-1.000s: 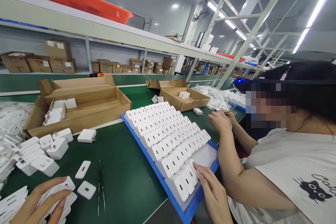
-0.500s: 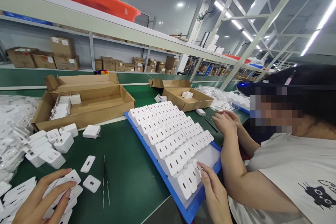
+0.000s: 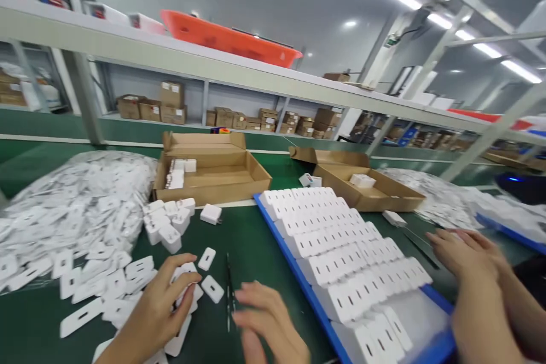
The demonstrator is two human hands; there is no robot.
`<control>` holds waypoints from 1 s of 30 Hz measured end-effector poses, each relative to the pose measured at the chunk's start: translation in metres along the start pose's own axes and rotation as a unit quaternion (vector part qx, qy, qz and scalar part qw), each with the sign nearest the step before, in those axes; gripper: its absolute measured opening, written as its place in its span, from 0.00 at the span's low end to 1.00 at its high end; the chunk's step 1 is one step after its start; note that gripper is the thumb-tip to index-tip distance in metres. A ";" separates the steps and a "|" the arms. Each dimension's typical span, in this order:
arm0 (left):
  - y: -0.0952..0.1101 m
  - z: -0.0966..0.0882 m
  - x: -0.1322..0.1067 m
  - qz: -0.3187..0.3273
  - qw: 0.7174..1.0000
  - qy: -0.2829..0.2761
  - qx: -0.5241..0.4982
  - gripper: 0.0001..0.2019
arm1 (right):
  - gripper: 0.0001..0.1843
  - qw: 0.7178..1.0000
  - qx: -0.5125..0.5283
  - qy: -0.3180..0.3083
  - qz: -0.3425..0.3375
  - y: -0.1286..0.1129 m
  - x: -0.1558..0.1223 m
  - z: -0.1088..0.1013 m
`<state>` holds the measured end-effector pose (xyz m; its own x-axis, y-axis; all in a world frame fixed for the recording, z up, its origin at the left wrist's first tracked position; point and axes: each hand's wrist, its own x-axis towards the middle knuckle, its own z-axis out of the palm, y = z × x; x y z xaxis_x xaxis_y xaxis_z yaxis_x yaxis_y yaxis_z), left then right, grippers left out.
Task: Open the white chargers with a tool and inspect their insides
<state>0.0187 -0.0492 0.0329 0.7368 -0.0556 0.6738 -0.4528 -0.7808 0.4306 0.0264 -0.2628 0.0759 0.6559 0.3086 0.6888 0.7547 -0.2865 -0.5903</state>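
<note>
My left hand (image 3: 160, 310) is curled over a pile of small white slotted cover plates (image 3: 184, 271), with one between its fingers. Smeared by motion, my right hand (image 3: 271, 324) hovers over the green table just right of the tweezers (image 3: 230, 290); its fingers are loosely apart and nothing shows in them. Two loose slotted plates, a smaller one (image 3: 207, 259) and a squarer one (image 3: 212, 289), lie between my left hand and the tweezers. To the right, a blue tray (image 3: 294, 264) carries rows of white charger housings (image 3: 336, 244).
A bagged heap of white plates (image 3: 85, 210) spreads at left. White chargers (image 3: 166, 224) stand before an open cardboard box (image 3: 217, 185); another open box (image 3: 384, 199) is behind the tray. A co-worker's hands (image 3: 464, 250) are at right, near another pair of tweezers (image 3: 420, 247).
My right hand has left the near housings on the tray and moved left to beside the tweezers. The view has turned left. My left hand stays at the plate pile.
</note>
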 end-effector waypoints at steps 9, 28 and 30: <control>-0.030 -0.002 0.025 -0.274 0.942 0.158 -0.113 0.09 | 0.13 0.959 -0.006 -0.271 0.082 0.037 0.126 0.127; -0.017 0.004 0.026 -0.215 0.943 0.132 -0.219 0.26 | 0.19 0.795 0.359 -0.319 0.369 0.027 0.100 0.101; -0.016 -0.001 0.027 -0.188 0.949 0.159 -0.198 0.21 | 0.22 0.868 0.229 -0.323 0.300 0.030 0.094 0.089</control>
<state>0.0456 -0.0372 0.0452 0.7233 0.4212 0.5472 -0.3873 -0.4087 0.8264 0.1121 -0.1618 0.0856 0.6932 0.7147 -0.0932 0.1029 -0.2261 -0.9686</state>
